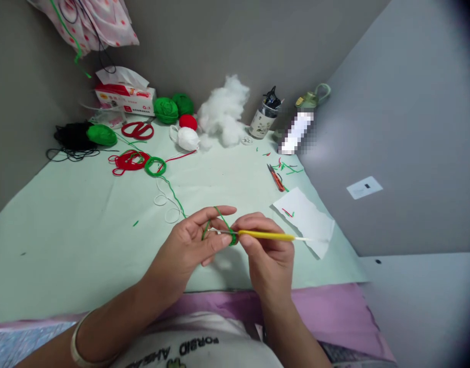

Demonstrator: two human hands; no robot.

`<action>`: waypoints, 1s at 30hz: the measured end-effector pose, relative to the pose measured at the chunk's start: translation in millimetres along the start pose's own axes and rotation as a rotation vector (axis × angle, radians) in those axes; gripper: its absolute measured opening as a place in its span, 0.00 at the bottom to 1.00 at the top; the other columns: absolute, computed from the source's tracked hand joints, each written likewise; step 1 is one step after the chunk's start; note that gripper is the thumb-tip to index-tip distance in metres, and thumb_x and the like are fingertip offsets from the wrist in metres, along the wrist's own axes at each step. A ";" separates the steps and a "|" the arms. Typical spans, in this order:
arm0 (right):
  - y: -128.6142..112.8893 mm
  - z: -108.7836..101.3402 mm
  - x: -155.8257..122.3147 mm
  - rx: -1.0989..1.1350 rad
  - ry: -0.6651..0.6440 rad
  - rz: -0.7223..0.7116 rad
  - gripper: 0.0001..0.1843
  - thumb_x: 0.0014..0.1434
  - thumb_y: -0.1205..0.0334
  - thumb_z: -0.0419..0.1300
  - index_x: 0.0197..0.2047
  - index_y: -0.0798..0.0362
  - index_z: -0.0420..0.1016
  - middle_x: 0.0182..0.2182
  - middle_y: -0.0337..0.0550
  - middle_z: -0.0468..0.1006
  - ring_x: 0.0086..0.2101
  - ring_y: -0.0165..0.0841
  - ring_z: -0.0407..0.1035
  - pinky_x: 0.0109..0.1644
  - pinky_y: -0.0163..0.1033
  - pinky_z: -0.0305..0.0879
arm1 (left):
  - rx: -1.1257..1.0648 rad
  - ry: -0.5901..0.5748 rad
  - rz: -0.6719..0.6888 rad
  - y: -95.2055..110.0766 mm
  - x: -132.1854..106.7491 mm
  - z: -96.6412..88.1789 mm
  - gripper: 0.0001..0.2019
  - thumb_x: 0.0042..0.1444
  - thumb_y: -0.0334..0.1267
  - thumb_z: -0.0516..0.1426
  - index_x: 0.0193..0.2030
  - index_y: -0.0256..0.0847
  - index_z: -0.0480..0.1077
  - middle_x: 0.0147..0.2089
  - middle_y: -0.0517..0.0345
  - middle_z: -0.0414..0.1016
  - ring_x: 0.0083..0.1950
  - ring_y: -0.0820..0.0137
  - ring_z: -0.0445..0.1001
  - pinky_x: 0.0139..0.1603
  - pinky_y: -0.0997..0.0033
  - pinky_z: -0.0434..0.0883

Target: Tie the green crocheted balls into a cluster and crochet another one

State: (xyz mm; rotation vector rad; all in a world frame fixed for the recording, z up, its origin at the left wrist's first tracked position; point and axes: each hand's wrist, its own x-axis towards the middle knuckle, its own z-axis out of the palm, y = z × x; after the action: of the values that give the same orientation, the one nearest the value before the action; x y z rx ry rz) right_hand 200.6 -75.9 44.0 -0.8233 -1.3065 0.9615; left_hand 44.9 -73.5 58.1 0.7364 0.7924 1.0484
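Note:
Between thumb and fingers, my left hand (196,237) pinches a small green crochet piece (232,237), and green yarn runs over its raised index finger. My right hand (267,250) grips a crochet hook (265,235) with a yellow handle, held nearly level. The hook's metal shaft points left and meets the green piece at my left fingertips; its exact passage through the stitches is too small to tell. From the left hand, a green strand (174,191) trails back across the table beside a loose white strand (169,208).
Red-handled scissors (137,131), yarn balls (166,110), white stuffing (225,112) and a pen cup (263,120) line the back. Red yarn (130,160) and a green yarn ring (155,166) lie left. Thread snips (276,178) and torn paper (307,222) lie right, beside the wall.

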 end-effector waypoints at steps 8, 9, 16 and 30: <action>1.4 -2.4 1.1 0.054 0.036 0.022 0.09 0.69 0.64 0.62 0.45 0.45 0.85 0.37 0.41 0.82 0.34 0.30 0.75 0.38 0.37 0.73 | 0.052 -0.006 0.008 0.2 0.2 -0.7 0.17 0.58 0.39 0.69 0.54 0.49 0.80 0.35 0.61 0.76 0.27 0.79 0.58 0.25 0.77 0.56; 2.0 -3.0 2.6 0.117 0.035 0.064 0.08 0.68 0.63 0.63 0.44 0.46 0.85 0.36 0.41 0.82 0.33 0.29 0.74 0.37 0.37 0.73 | 0.057 -0.005 0.004 0.5 0.2 -0.8 0.17 0.58 0.40 0.69 0.54 0.48 0.80 0.36 0.60 0.77 0.28 0.78 0.59 0.25 0.76 0.56; -1.8 -6.2 8.4 0.189 0.004 0.119 0.10 0.70 0.59 0.59 0.38 0.51 0.79 0.33 0.43 0.83 0.28 0.31 0.74 0.34 0.39 0.74 | 0.087 0.023 0.028 3.0 -0.9 -1.7 0.14 0.58 0.40 0.68 0.51 0.46 0.82 0.35 0.62 0.72 0.25 0.79 0.57 0.26 0.73 0.56; -3.5 -6.7 -12.2 -0.402 -0.072 -0.414 0.17 0.68 0.73 0.54 0.54 0.49 0.76 0.41 0.47 0.83 0.42 0.40 0.79 0.40 0.47 0.77 | 0.291 0.178 0.142 -1.9 -3.8 -1.3 0.15 0.58 0.40 0.68 0.53 0.49 0.81 0.29 0.65 0.63 0.27 0.75 0.54 0.29 0.72 0.55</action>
State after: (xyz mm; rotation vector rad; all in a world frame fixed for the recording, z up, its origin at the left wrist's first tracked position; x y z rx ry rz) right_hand 207.6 -88.3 41.7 -0.7789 -1.6825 0.4080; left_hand 43.5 -77.4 56.6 0.9661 1.0730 1.1511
